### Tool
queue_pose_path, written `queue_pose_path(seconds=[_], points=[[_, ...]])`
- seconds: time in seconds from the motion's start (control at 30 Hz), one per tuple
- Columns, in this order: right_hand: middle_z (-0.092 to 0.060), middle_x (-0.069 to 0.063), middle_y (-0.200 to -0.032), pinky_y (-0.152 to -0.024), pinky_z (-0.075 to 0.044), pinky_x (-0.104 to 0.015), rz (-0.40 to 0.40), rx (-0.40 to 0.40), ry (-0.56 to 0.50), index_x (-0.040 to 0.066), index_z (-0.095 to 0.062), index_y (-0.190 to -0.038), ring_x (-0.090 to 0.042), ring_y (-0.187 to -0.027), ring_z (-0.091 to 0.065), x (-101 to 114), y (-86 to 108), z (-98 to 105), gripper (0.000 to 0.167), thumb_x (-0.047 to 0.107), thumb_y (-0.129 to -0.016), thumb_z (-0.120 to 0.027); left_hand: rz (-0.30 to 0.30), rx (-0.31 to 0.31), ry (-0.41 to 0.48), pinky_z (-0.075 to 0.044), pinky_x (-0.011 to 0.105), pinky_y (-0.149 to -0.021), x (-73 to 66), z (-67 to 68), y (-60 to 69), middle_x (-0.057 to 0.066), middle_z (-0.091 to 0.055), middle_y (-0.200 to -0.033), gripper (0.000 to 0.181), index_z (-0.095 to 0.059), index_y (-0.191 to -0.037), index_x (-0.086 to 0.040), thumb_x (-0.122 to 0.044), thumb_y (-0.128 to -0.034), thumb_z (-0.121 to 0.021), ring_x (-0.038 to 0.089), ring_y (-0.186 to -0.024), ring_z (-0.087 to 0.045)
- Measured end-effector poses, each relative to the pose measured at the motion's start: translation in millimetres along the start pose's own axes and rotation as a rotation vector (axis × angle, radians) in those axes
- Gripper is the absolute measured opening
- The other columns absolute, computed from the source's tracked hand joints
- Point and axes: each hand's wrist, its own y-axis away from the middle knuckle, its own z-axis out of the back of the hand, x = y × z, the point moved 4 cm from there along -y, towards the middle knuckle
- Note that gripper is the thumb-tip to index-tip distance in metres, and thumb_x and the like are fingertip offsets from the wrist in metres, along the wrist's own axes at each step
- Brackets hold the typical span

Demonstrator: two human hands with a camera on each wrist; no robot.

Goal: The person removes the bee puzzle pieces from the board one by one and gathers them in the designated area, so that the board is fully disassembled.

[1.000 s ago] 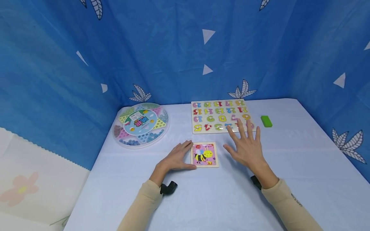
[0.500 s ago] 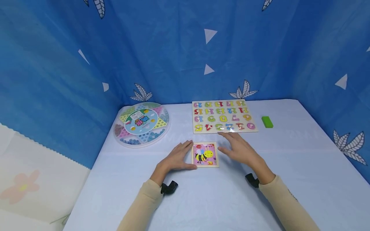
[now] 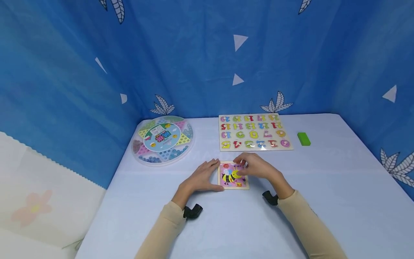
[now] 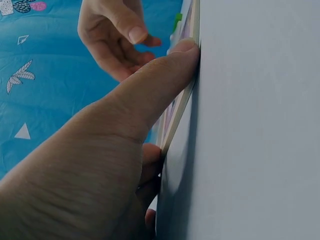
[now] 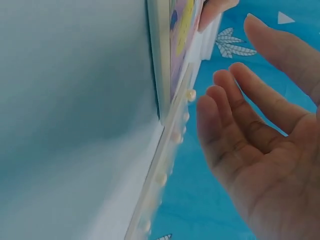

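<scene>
A small square bee puzzle (image 3: 230, 181) in a pale wooden frame lies on the white table. My left hand (image 3: 202, 178) grips it at its left side, the thumb on the near edge and the fingers by the far corner. In the left wrist view, the left thumb (image 4: 165, 75) lies along the frame's edge. Just above the puzzle's right half hovers my right hand (image 3: 255, 166), its fingers loosely bent. Seen from the right wrist, nothing is between the right fingers (image 5: 210, 120) and thumb, and they stand apart from the puzzle.
Behind the puzzle lies a number peg board (image 3: 255, 132) with coloured numerals. A round clear-lidded game case (image 3: 161, 140) holding beads sits at the back left. A green block (image 3: 304, 139) lies right of the number board. Blue curtain (image 3: 200, 57) hangs behind the table.
My right hand has moved left and lower, from beside the number board to over the puzzle, and its spread fingers have bent. The left hand keeps its place on the puzzle.
</scene>
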Motion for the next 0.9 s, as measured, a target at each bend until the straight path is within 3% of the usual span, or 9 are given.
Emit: queue_pose_path(seconds=[0.37, 0.9], points=[[-0.067, -0.002, -0.097, -0.077, -0.052, -0.027, 0.024, 0.047, 0.049, 0.006, -0.071, -0.109, -0.016, -0.085, -0.055, 12, -27.4, -21, 0.034, 0.019, -0.080, -0.080, -0.020, -0.009, -0.001, -0.013, 0.043, -0.126, 0.4, -0.3, 3.0, 0.003, -0.022, -0.163, 0.104, -0.026, -0.155, -0.015, -0.062, -0.0755, -0.073, 0.021, -0.153, -0.016], [-0.062, 0.001, -0.095, -0.085, -0.054, -0.031, -0.073, -0.026, 0.106, 0.012, -0.072, -0.104, -0.014, -0.087, -0.054, 15, -38.2, -32, 0.026, 0.022, -0.082, -0.079, -0.048, -0.019, -0.015, -0.014, 0.042, -0.126, -0.3, 0.1, 0.9, 0.003, -0.024, -0.163, 0.103, -0.027, -0.155, -0.013, -0.061, -0.0763, -0.072, 0.021, -0.152, -0.017]])
